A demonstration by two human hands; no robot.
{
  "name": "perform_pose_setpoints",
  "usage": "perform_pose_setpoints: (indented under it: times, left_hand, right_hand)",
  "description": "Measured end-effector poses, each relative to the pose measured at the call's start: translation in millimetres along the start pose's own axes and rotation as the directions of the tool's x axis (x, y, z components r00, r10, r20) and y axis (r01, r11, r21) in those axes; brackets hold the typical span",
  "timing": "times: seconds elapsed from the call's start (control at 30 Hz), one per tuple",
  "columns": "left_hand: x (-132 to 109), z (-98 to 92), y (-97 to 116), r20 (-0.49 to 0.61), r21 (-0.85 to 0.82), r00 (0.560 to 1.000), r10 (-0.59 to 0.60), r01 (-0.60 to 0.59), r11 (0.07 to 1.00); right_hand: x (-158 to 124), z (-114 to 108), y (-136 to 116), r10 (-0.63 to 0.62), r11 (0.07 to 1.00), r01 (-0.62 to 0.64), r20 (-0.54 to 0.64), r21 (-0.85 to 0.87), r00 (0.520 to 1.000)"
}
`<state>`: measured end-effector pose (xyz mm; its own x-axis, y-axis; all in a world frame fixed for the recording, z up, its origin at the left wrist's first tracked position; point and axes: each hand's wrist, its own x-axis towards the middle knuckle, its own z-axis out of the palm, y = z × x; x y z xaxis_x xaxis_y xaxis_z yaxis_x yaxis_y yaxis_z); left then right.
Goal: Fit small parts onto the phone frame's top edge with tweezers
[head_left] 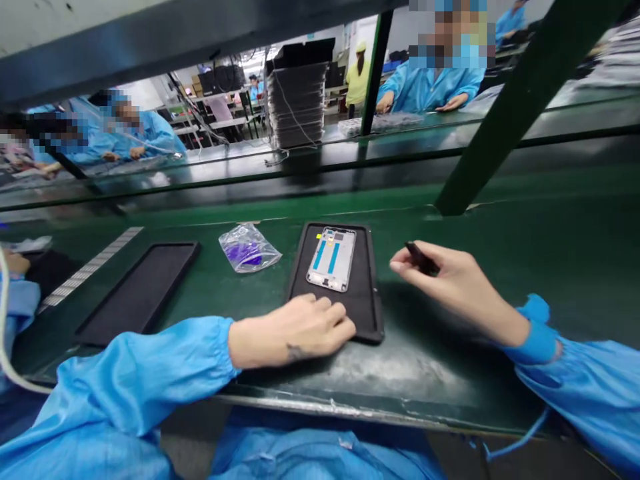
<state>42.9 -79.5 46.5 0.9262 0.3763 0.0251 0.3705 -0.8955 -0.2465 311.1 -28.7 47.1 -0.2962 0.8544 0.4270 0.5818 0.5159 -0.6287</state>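
A silver phone frame with two blue strips and a yellow tab lies in a shallow black tray in front of me. My left hand rests over the near left part of that tray, below the frame. Its fingers are slightly bent and spread, and their tips are partly hidden. To the right of the tray, my right hand is raised above the bench, its thumb and fingers pinched around a small black tool. The exact kind of tool is unclear.
A clear plastic bag with purple pieces lies left of the tray. Farther left are another black tray and a pale slotted strip. A green slanted post stands at the back right. Co-workers in blue sit across the bench.
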Motion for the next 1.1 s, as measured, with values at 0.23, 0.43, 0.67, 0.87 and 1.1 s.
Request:
perform_pose_setpoints:
  times: [0.23, 0.43, 0.67, 0.87, 1.1]
  left_hand:
    - [-25, -16.1, 37, -0.11, -0.183, 0.992, 0.066, -0.086, 0.979]
    - [-28, -6.7, -33, -0.006, -0.088, 0.995, -0.104, 0.103, 0.991]
    - [-34, 6.3, -40, 0.027, -0.288, 0.999, -0.043, 0.049, 0.956]
    - [-36, -4.9, -13, 0.081, -0.317, 0.997, -0.009, 0.035, 0.948]
    - [-29, -8.4, -8, -0.076, -0.4, 0.99, -0.115, 0.075, 0.913]
  right_hand:
    - [49, 39, -13, 0.004, 1.0, -0.004, 0.123, -0.001, 0.992]
    - [78, 64, 9, 0.008, 0.996, 0.001, 0.09, -0.094, 0.996]
    - [97, 72, 24, 0.012, 0.989, -0.002, 0.065, -0.148, 0.998]
    - [93, 72, 24, 0.031, 0.983, -0.016, 0.076, -0.184, 0.997]
    - [79, 66, 12, -0.008, 0.98, 0.022, 0.07, -0.2, 0.998]
